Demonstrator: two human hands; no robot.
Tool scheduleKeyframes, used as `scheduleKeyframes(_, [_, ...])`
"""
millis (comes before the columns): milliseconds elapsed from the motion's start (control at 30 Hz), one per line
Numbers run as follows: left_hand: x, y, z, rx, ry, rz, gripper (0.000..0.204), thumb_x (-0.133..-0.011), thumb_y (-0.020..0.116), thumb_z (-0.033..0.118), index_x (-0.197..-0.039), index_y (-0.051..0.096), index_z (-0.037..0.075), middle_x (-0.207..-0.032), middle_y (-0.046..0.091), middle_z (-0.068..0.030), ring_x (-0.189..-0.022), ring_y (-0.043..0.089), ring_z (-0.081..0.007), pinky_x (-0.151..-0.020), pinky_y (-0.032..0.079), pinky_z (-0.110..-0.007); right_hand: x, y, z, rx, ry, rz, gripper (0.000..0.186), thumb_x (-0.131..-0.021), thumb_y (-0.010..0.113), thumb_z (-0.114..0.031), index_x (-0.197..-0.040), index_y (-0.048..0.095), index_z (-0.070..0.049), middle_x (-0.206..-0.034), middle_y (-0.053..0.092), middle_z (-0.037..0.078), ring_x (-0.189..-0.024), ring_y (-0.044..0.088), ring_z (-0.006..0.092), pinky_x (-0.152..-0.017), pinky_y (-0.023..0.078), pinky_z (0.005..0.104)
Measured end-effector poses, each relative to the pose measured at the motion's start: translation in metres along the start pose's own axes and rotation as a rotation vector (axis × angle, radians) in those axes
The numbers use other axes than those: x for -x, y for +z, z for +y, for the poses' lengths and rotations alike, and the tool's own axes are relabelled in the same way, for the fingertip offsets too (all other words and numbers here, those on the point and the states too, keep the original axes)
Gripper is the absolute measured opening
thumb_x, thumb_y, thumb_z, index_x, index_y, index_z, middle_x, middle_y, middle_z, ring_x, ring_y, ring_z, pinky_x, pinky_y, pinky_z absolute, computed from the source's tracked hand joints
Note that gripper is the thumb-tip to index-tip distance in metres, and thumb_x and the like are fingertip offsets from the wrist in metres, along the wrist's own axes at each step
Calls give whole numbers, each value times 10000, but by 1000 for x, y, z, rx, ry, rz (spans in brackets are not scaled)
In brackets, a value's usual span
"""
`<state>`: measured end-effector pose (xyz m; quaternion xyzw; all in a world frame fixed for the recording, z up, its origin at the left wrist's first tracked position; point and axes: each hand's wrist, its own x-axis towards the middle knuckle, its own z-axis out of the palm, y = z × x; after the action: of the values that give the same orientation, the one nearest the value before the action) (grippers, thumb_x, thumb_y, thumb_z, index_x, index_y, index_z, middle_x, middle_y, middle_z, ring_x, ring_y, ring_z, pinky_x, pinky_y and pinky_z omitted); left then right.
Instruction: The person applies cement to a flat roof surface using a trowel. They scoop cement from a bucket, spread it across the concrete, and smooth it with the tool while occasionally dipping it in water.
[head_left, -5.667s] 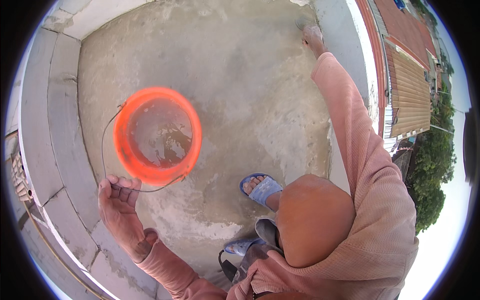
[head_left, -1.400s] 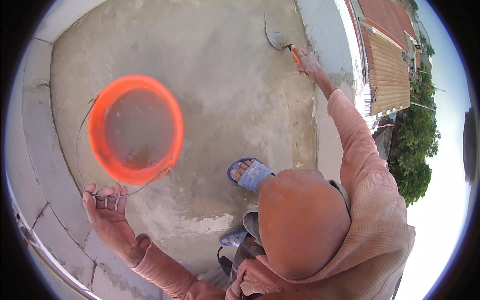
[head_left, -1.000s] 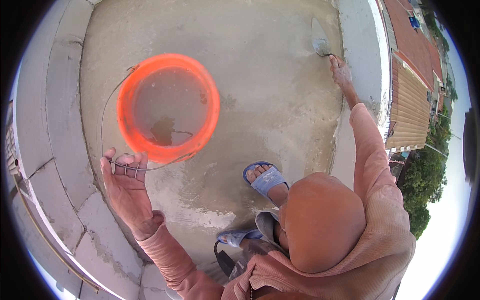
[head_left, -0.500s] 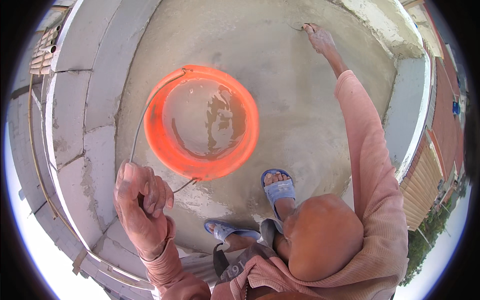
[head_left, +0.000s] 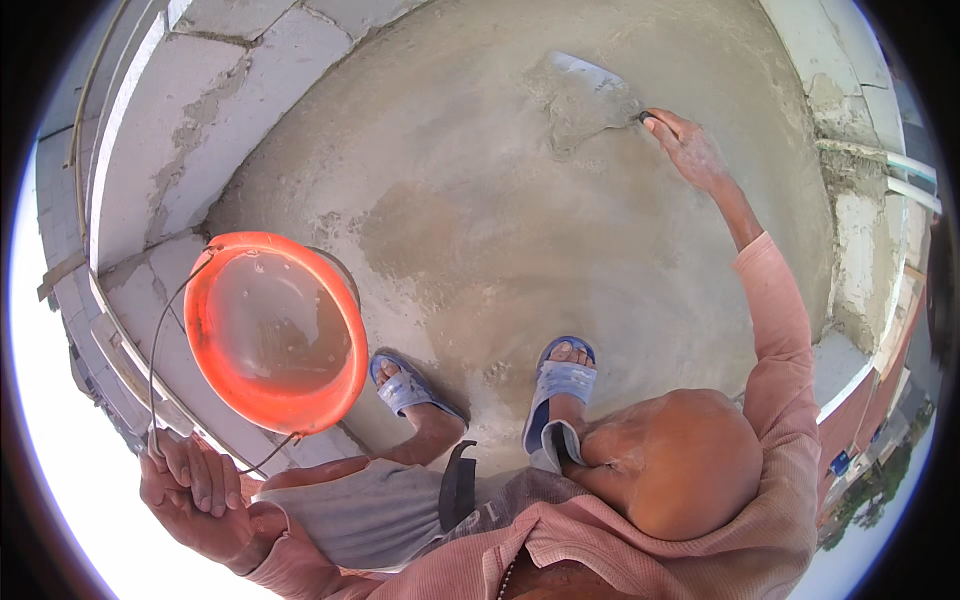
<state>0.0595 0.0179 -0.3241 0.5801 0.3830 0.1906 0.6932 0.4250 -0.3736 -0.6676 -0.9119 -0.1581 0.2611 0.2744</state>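
My left hand (head_left: 195, 490) is closed around the thin wire handle (head_left: 157, 340) of an orange bucket (head_left: 345, 385). The bucket tilts at the left, with grey, watery liquid (head_left: 270, 325) inside. My right hand (head_left: 690, 150) reaches far out and grips the dark handle of a trowel (head_left: 600, 78). Its pale blade is partly smeared with wet grey mortar and lies on the wet cement surface (head_left: 520, 260).
Light block walls (head_left: 200, 110) border the cement on the left, and another wall (head_left: 850, 240) stands on the right. White pipes (head_left: 910, 178) stick out there. My feet, in blue sandals (head_left: 560, 385), stand at the near edge.
My left hand has brought the bucket left and nearer, and it is now tilted. The trowel blade now shows, with mortar on it. My left foot has shifted, and the view has turned.
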Motion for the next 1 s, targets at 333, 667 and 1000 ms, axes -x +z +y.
scheduleKeyframes(333, [38,-87,12,43,108,522,435,-1054,416,377,-701,396,124,-447,301,34,-318,219,-48,-287,275,-196,-46,81,-55,180,-12,84,517,-1006,459,-490,-1305,607,-96,-1147,669,232,-1077,623,434,-875,495,493])
scheduleKeyframes(667, [83,-117,5,51,18,652,471,-1061,384,399,-685,412,118,-435,299,36,-310,206,-57,-300,283,-211,14,288,-305,235,-588,-314,422,-1026,455,-324,-1314,548,-30,-1067,657,240,-925,668,466,-782,553,554])
scheduleKeyframes(1000, [119,-135,1,125,-5,736,475,-1079,341,383,-691,396,114,-449,308,25,-328,229,-67,-321,301,-223,-33,329,-362,236,-745,-156,381,-1038,419,-343,-1198,570,-31,-1014,658,262,-858,678,451,-722,554,552])
